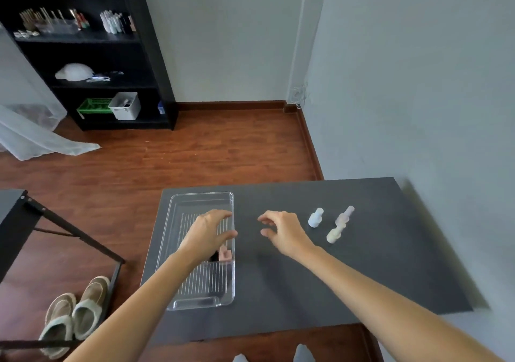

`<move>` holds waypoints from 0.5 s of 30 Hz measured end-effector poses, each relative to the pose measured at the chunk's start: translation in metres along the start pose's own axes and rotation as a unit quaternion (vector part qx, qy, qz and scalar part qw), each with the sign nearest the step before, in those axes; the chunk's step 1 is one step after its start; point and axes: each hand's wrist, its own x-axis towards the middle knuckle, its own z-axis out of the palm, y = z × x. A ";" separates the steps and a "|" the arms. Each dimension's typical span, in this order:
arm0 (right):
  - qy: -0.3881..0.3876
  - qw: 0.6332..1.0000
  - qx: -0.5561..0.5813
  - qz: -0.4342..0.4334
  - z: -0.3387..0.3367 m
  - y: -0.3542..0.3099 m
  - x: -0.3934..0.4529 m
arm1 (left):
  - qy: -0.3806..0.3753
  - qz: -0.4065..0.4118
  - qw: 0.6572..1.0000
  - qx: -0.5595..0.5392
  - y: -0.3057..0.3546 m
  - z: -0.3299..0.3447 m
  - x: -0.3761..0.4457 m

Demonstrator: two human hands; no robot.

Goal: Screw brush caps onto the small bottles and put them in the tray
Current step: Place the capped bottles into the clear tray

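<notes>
Three bottles (315, 218): stood capped on the counter (278, 278), right of your hands, outside the tray.
Tray (178, 303): clear, at the counter's left edge; one pink bottle (225, 255) lay inside.
Your left hand (207, 236): over the tray, fingers spread, holding nothing.
Your right hand (281, 229): above the counter, fingers loosely curled, empty.

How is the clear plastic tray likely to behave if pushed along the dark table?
The clear plastic tray looks thin-walled and nearly empty, so probably light. It should slide easily on the smooth dark table. The pink bottle inside might tip or shift.
</notes>
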 end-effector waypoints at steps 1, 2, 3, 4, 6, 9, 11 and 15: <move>0.033 0.999 0.003 0.013 -0.012 0.010 -0.003 | 0.009 0.018 1.000 -0.001 0.011 0.003 0.007; 0.068 0.997 0.003 0.028 -0.025 0.020 -0.007 | 0.014 0.035 0.999 0.000 0.024 0.009 0.013; 0.103 0.994 -0.005 0.047 -0.037 0.031 -0.011 | 0.014 0.051 0.999 0.001 0.036 0.015 0.020; 0.135 0.989 -0.016 0.066 -0.049 0.043 -0.014 | 0.012 0.068 0.998 0.001 0.049 0.023 0.026; 0.168 0.981 -0.012 0.099 -0.071 0.067 -0.021 | -0.005 0.094 0.996 0.002 0.073 0.042 0.038; 0.156 0.980 0.023 0.120 -0.094 0.097 -0.032 | -0.034 0.104 0.994 0.003 0.104 0.073 0.054; 0.117 0.986 0.009 0.122 -0.097 0.113 -0.037 | -0.054 0.095 0.994 0.001 0.121 0.093 0.065; 0.066 0.990 0.037 0.116 -0.094 0.130 -0.041 | -0.082 0.077 0.994 0.014 0.149 0.126 0.086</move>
